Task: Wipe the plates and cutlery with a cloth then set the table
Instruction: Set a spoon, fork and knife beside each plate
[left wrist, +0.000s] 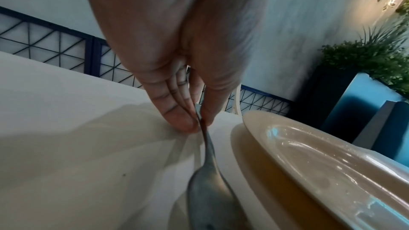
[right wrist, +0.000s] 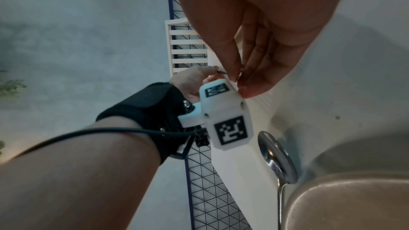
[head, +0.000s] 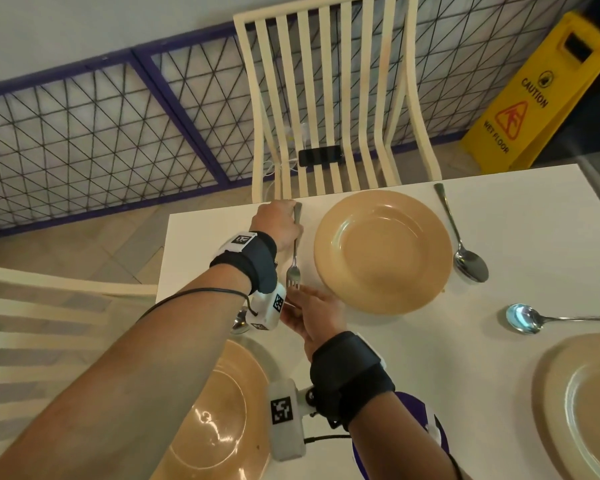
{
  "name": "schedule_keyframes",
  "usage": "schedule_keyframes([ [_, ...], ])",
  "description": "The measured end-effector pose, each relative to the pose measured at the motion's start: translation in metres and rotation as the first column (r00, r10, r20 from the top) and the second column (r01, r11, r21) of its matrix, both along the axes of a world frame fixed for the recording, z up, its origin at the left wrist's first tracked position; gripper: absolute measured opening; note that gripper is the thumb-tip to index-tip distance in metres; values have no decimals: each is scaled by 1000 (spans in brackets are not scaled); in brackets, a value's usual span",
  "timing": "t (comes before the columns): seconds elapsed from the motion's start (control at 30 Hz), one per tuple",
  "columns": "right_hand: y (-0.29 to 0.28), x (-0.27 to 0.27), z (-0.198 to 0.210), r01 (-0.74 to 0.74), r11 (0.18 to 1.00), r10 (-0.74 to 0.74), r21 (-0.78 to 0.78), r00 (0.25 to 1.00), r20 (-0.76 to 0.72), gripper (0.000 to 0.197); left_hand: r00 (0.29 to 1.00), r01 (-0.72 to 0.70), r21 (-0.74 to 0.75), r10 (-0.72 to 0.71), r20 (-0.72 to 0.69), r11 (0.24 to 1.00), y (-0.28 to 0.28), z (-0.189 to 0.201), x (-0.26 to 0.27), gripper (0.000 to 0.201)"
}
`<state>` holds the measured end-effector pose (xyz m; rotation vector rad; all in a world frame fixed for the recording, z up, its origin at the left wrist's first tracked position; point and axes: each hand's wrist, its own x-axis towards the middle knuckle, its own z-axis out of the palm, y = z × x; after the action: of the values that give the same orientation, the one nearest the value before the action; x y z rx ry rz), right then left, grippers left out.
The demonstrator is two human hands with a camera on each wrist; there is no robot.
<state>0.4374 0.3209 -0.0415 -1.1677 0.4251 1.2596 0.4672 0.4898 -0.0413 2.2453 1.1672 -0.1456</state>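
A steel fork (head: 294, 261) lies on the white table (head: 499, 209), just left of the far tan plate (head: 381, 251), tines toward me. My left hand (head: 297, 211) pinches the handle end between thumb and fingers; the left wrist view shows that pinch (left wrist: 199, 121) on the fork (left wrist: 210, 172) beside the plate (left wrist: 309, 155). My right hand (head: 300, 292) meets the tines, and in the right wrist view its thumb and fingertips (right wrist: 240, 80) close on the tine tips. A spoon (head: 465, 244) lies right of that plate.
A second tan plate (head: 215, 410) sits under my left forearm with a spoon (right wrist: 276, 158) beside it. A third plate (head: 586, 403) and spoon (head: 534, 318) are at right. A purple item (head: 409, 403) peeks from under my right arm. Cream chairs (head: 326, 98) stand far and left; a phone (head: 321, 154) rests on one.
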Motion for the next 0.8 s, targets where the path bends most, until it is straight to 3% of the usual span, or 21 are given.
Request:
schedule_keyframes([
  [0.1,2,0,-1,19,1000,-19,5,1000,-5,6,999,29,46,-28,-17,999,1,-2,2,29],
  [0.4,1,-1,-8,60,998,-60,-1,998,28,4,1000,16,73,-17,8,997,2,-8,4,42],
  [0.53,-1,-4,-12,74,997,-74,-2,997,28,22,1000,29,81,-29,-1,996,3,-9,3,39],
  [0.8,-17,0,-8,65,998,-65,6,998,-10,27,1000,17,63,-17,6,998,-2,-3,-7,28],
])
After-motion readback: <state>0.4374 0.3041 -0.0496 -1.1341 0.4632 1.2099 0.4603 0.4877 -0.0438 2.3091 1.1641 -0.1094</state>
